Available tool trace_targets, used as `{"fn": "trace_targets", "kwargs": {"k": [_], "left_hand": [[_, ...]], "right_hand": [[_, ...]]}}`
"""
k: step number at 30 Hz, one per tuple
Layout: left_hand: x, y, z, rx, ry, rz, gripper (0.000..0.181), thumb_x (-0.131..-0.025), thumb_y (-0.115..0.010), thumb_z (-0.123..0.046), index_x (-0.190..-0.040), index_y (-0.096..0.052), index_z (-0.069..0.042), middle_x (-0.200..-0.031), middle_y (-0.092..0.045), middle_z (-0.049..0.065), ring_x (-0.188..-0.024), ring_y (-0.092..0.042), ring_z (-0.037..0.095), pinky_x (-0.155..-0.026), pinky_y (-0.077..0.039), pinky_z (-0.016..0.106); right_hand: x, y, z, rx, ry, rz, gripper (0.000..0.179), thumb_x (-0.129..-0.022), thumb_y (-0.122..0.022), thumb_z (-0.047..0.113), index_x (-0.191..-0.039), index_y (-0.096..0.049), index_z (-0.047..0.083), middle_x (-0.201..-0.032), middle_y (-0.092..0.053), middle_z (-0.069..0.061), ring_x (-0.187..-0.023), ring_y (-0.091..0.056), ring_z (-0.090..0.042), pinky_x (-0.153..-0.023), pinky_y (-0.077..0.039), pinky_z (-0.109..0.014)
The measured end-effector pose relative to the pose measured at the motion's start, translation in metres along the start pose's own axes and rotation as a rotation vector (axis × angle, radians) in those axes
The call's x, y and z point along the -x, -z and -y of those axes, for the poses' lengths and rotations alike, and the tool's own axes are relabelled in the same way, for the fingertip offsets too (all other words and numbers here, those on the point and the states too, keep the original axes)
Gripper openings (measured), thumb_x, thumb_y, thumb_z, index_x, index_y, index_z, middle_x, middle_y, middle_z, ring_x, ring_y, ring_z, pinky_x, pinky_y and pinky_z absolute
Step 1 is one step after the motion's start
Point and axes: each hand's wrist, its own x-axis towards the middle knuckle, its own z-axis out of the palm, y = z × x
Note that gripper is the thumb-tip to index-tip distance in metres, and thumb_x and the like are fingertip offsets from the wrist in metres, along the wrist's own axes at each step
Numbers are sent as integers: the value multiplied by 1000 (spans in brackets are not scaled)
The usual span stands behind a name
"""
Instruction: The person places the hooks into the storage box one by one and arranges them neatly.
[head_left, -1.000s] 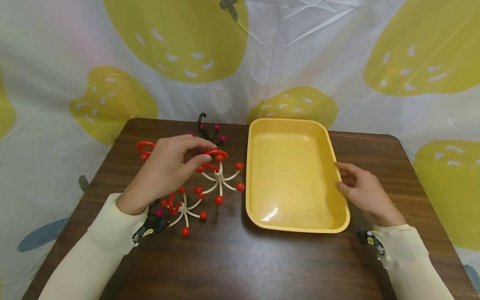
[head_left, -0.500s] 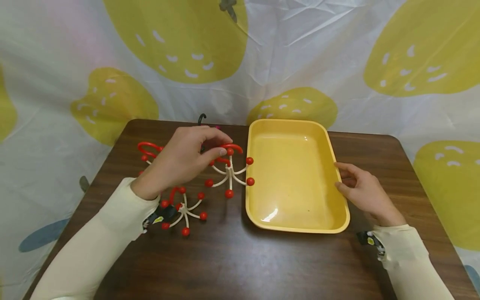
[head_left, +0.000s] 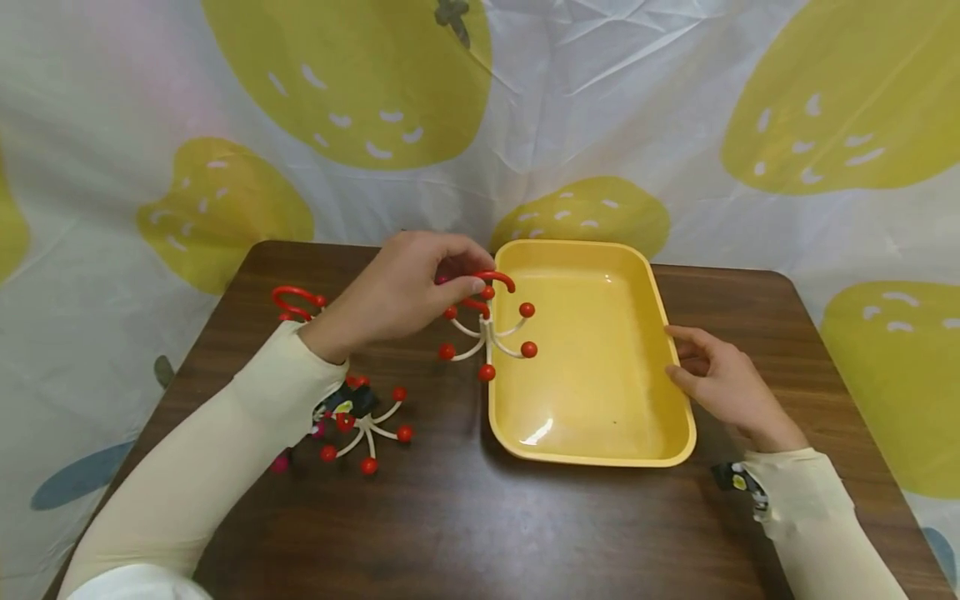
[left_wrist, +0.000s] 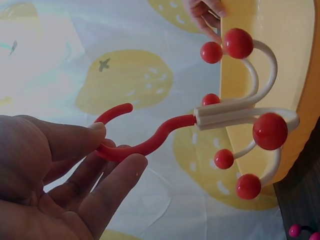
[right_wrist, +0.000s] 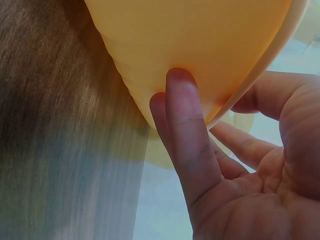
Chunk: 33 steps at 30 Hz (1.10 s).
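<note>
presumably, a carrying step: the left hand (head_left: 408,279) pinches, between thumb and fingers, the red hook (left_wrist: 170,126) of a white-pronged hanger (head_left: 487,331), prongs down at the left rim of the yellow tray (head_left: 592,461); contact there cannot be told. the right hand (head_left: 720,379) grips the tray's right edge. the next move likely calls for clearing the rim, then lowering.

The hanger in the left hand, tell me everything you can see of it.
The hanger has a curved red hook, an off-white stem and six upcurved off-white arms, each tipped with a red ball. It looks like smooth plastic. It hangs hook-up, arms spread below, seen across the left rim of the yellow tray in the head view; whether it touches the rim is unclear. The left hand pinches the hook between thumb and fingers.
</note>
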Motion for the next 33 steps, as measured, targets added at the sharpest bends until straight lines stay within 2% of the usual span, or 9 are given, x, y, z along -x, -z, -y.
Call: {"fn": "trace_targets", "kwargs": {"k": [10, 17, 21, 27, 33], "left_hand": [[-26, -5, 2, 22, 19, 41, 16, -93, -70, -23, -109, -71, -21, -100, -71, -8, -87, -67, 8, -81, -53, 27], [-43, -15, 2, 65, 11, 58, 18, -94, -69, -22, -111, -71, -21, -99, -70, -7, -85, -67, 8, -76, -54, 26], [-54, -22, 3, 93, -26, 59, 17, -94, -69, -21, -111, -71, -20, -98, -69, -7, -84, -67, 8, -76, -54, 26], [-70, -33, 3, 186, -68, 68, 14, -94, -68, -16, -107, -71, -17, -95, -68, -4, -84, -70, 14, -67, -57, 25], [-86, -46, 3, 185, -55, 73, 15, -93, -70, -16, -107, -71, -16, -93, -68, -5, -80, -70, 13, -68, -57, 24]], "right_hand": [[1, 1, -2, -30, -17, 4, 61, -96, -66, 15, -150, -40, 9, -121, -65, -23, -103, -69, -35, -71, -57, -22], [1, 1, -4, -37, -25, -8, 61, -95, -67, 15, -150, -42, 10, -118, -65, -22, -101, -69, -31, -68, -57, -24], [2, 0, -5, -73, -36, -3, 60, -95, -66, 16, -150, -42, 12, -118, -64, -22, -99, -69, -29, -67, -59, -28], [2, -3, -6, -148, -64, 19, 60, -96, -66, 18, -150, -41, 14, -120, -61, -21, -96, -69, -19, -66, -61, -35], [0, -6, -5, -163, -71, 18, 59, -96, -66, 18, -150, -42, 15, -119, -61, -21, -95, -69, -20, -66, -61, -36]]}}
